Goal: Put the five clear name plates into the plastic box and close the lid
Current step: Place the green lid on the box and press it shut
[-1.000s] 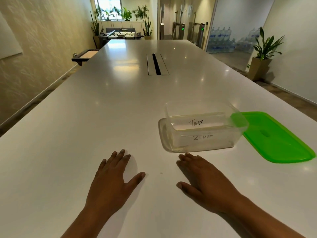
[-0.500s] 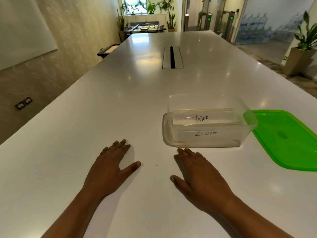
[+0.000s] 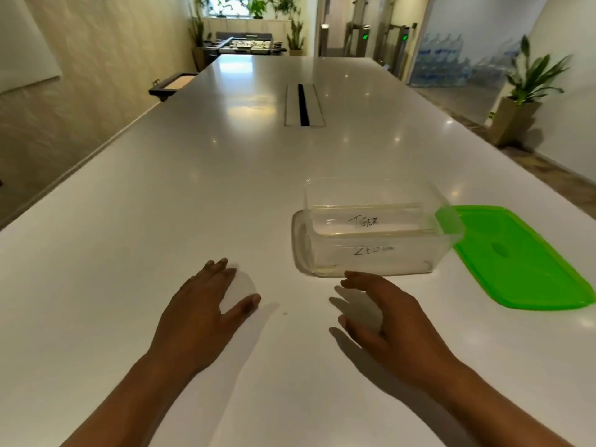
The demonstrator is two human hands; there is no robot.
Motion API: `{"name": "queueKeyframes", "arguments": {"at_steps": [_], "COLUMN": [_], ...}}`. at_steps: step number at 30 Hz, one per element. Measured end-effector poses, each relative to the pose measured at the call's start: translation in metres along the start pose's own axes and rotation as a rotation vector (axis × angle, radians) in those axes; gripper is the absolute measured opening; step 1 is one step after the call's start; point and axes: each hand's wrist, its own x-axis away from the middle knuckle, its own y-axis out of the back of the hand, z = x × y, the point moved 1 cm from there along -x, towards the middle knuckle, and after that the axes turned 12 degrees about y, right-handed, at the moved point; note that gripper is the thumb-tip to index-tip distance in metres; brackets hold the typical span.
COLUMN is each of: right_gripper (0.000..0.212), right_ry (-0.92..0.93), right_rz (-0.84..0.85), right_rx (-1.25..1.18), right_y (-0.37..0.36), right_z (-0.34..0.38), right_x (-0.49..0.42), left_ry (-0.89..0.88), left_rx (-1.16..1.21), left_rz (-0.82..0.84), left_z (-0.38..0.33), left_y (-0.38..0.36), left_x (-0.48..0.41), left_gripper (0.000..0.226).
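Box (image 3: 371,259) sits on the tabletop (image 3: 161,221), right of centre, lid off. Walls clear; inside are clear plates (image 3: 364,225), one lettered "TIGER", another lower down with writing starting "ZE", the rest blurred. I cannot count the plates through the plastic. A clear rounded edge pokes out along the box's left base; cannot tell if it is a plate or part of the box.

Lid (image 3: 516,262), green, lies flat on the tabletop just right of the box. Its near-left corner is seen through the box's right wall, so the two are touching or nearly so.

My right hand (image 3: 387,321) is just in front of the box, fingertips close to its near wall, not touching. Fingers spread and loosely curved, palm down, raised slightly off the surface with a shadow under it. Holds nothing.

My left hand (image 3: 200,308) lies palm down on the tabletop, well left of the box, fingers together, thumb out to the right. Empty too.

Further off: a cable slot (image 3: 303,105) set in the tabletop centre, a potted plant (image 3: 522,101) on the floor at right.
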Motion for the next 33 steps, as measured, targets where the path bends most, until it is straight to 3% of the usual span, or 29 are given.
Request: {"name": "queueKeyframes", "arguments": {"at_steps": [3, 6, 8, 11, 15, 20, 23, 28, 33], "right_gripper": [0.031, 0.016, 0.009, 0.008, 0.006, 0.032, 0.029, 0.018, 0.020], "right_ry": [0.010, -0.006, -0.025, -0.105, -0.376, -0.590, -0.595, -0.556, -0.452], "right_rz": [-0.109, -0.332, -0.483, -0.562, -0.459, -0.206, -0.150, -0.129, -0.260], "right_rx": [0.097, 0.163, 0.220, 0.346, 0.455, 0.509, 0.529, 0.497, 0.534], "right_y": [0.018, 0.038, 0.056, 0.085, 0.111, 0.113, 0.111, 0.118, 0.129], "right_z": [0.004, 0.005, 0.002, -0.021, -0.070, -0.101, -0.112, -0.124, -0.128], "right_x": [0.004, 0.007, 0.008, 0.009, 0.022, 0.040, 0.046, 0.047, 0.042], "left_ry": [-0.105, -0.192, -0.209, -0.164, -0.097, -0.069, -0.070, -0.052, -0.042], "left_rx": [0.146, 0.165, 0.133, 0.116, 0.045, -0.050, -0.054, -0.035, -0.014], "left_rz": [-0.004, 0.032, 0.058, 0.054, 0.067, 0.043, 0.033, 0.017, 0.011], "left_z": [-0.014, -0.029, -0.040, -0.056, -0.062, -0.059, -0.060, -0.063, -0.064], "left_y": [-0.004, -0.014, -0.021, -0.029, -0.043, -0.052, -0.052, -0.050, -0.050], "left_x": [-0.006, -0.014, -0.023, -0.036, -0.045, -0.044, -0.043, -0.041, -0.042], "left_gripper": [0.070, 0.070, 0.070, 0.061, 0.057, 0.068, 0.076, 0.064, 0.061]}}
